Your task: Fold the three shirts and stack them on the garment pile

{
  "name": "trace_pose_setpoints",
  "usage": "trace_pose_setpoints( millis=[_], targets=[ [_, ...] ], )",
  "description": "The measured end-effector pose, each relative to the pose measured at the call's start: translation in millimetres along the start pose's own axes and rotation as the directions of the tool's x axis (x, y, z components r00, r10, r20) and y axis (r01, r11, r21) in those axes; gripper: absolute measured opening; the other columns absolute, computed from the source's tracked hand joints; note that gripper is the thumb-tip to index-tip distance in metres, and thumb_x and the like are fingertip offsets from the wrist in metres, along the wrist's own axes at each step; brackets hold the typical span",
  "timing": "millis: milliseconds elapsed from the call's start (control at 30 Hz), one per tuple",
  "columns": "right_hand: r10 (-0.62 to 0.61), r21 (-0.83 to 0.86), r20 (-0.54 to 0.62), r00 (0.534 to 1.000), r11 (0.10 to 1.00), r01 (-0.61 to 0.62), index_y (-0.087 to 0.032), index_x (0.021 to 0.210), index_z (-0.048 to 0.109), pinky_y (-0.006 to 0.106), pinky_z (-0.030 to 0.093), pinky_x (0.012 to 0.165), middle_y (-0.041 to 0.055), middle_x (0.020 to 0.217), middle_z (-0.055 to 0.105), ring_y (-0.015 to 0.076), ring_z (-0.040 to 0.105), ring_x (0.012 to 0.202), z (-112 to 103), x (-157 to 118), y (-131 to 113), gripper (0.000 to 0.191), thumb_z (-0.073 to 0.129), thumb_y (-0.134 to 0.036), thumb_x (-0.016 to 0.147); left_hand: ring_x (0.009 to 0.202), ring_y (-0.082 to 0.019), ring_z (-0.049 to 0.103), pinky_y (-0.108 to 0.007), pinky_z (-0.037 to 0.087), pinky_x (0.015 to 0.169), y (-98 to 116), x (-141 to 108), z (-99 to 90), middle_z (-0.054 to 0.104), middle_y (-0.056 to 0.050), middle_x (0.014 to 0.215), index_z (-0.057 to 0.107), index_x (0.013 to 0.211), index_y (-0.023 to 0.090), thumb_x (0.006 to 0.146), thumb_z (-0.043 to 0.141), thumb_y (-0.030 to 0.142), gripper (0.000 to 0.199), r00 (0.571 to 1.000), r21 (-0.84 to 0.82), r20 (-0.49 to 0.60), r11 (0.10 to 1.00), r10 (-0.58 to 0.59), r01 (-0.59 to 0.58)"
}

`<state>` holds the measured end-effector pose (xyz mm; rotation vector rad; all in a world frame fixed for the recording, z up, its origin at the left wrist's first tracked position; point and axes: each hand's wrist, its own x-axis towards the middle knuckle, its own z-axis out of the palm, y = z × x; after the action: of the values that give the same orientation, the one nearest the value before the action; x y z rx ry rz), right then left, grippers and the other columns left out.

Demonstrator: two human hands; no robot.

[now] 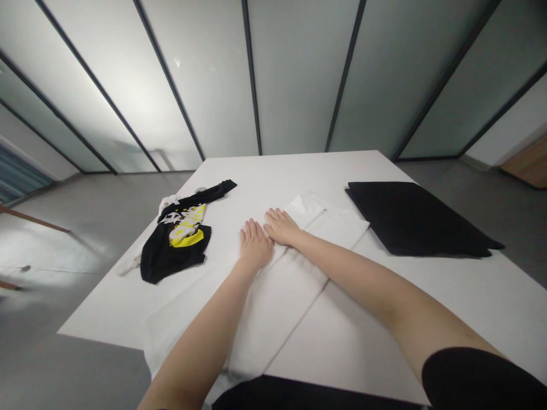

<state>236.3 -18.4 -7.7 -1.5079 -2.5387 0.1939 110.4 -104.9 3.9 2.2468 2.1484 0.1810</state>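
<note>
Possibly one push from a crease

Flat and open, the left hand (pixel 256 246) and right hand (pixel 282 228) lay palms down, side by side, on the white cloth (pixel 273 319), gripping nothing visible. It was spread in layers across the middle of the table (pixel 273 168), its lower left seeming to droop over the near edge. Uneven pressure could have bunched those layers; a tug toward that edge could have slid everything off. Its right corner sat touching or just beside the black cloth (pixel 419 222), unclear which, so a rightward sweep could have disturbed both
</note>
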Motion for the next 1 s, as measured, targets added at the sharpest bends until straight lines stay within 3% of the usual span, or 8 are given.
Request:
trace_pose_setpoints(
  millis=[100,267,433,600,700,800,900,1000],
  targets=[
    [0.042,-0.022,0.004,0.999,0.999,-0.042,-0.013,0.166,0.042,0.053,0.023,0.131,0.0192,0.178,0.032,0.0387,0.029,0.164,-1,8,24,0.066,0.033,-0.048,0.112,0.168,-0.042,0.014,-0.061,0.02,0.133,0,-3,0.7,0.021,-0.028,0.179,0.03,0.17,0.002,0.107,0.042,0.043,0.076,0.998,0.013,-0.031,0.999,0.053,-0.053],
    [0.122,-0.067,-0.002,0.993,0.99,-0.122,-0.012,0.165,0.042,0.051,0.023,0.132,0.0196,0.177,0.034,0.0376,0.03,0.164,-12,29,71,0.067,0.033,-0.052,0.111,0.168,-0.035,0.022,-0.054,0.025,0.134,1,-7,-2.6,0.029,-0.021,0.178,0.033,0.17,0.005,0.11,0.037,0.04,0.069,0.95,0.035,0.032,0.949,0.311,-0.312],
    [0.217,-0.079,0.035,0.976,0.974,-0.214,-0.007,0.166,0.039,0.052,0.022,0.131,0.0231,0.177,0.031,0.0401,0.027,0.164,-24,39,113,0.069,0.031,-0.047,0.111,0.166,-0.031,0.027,-0.05,0.027,0.134,1,-7,-2.3,0.033,-0.017,0.177,0.035,0.169,0.007,0.111,0.033,0.042,0.068,0.957,0.03,0.064,0.958,0.284,-0.286],
    [0.294,-0.078,0.04,0.955,0.954,-0.29,-0.004,0.168,0.036,0.055,0.019,0.132,0.0241,0.178,0.028,0.0414,0.023,0.165,-31,42,134,0.07,0.029,-0.043,0.11,0.166,-0.032,0.028,-0.049,0.027,0.134,5,-6,-3.2,0.032,-0.018,0.177,0.034,0.17,0.007,0.111,0.032,0.046,0.07,0.972,0.022,0.069,0.974,0.223,-0.225],
    [0.359,-0.088,0.04,0.932,0.931,-0.355,-0.005,0.17,0.034,0.062,0.016,0.132,0.0225,0.179,0.025,0.0439,0.02,0.166,-35,43,135,0.071,0.028,-0.044,0.11,0.166,-0.033,0.027,-0.05,0.026,0.134,8,-6,-4.4,0.03,-0.017,0.178,0.033,0.171,0.007,0.111,0.031,0.047,0.072,0.977,0.028,0.081,0.98,0.195,-0.198],
    [0.382,-0.136,-0.036,0.924,0.914,-0.383,-0.006,0.171,0.034,0.067,0.008,0.132,0.0218,0.18,0.023,0.0462,0.013,0.167,-38,42,122,0.073,0.03,-0.046,0.11,0.167,-0.034,0.025,-0.05,0.025,0.135,10,-6,-5.0,0.026,-0.019,0.179,0.031,0.171,0.004,0.111,0.031,0.049,0.075,0.979,0.031,0.093,0.982,0.18,-0.184],
    [0.238,-0.166,-0.121,0.964,0.952,-0.256,-0.008,0.171,0.035,0.064,0.004,0.133,0.0193,0.181,0.021,0.0434,0.01,0.168,-35,34,92,0.072,0.032,-0.046,0.11,0.167,-0.035,0.023,-0.051,0.023,0.135,12,-5,-5.4,0.022,-0.021,0.18,0.029,0.171,0.0,0.11,0.032,0.051,0.079,0.982,0.036,0.1,0.985,0.162,-0.166],
    [0.109,-0.091,-0.057,0.992,0.989,-0.114,-0.015,0.172,0.035,0.06,0.014,0.134,0.0149,0.18,0.028,0.0402,0.02,0.167,-24,19,59,0.071,0.028,-0.052,0.111,0.167,-0.036,0.023,-0.052,0.023,0.135,14,-5,-5.7,0.021,-0.022,0.179,0.028,0.171,0.0,0.11,0.033,0.053,0.081,0.986,0.047,0.098,0.989,0.132,-0.137]
  ],
)
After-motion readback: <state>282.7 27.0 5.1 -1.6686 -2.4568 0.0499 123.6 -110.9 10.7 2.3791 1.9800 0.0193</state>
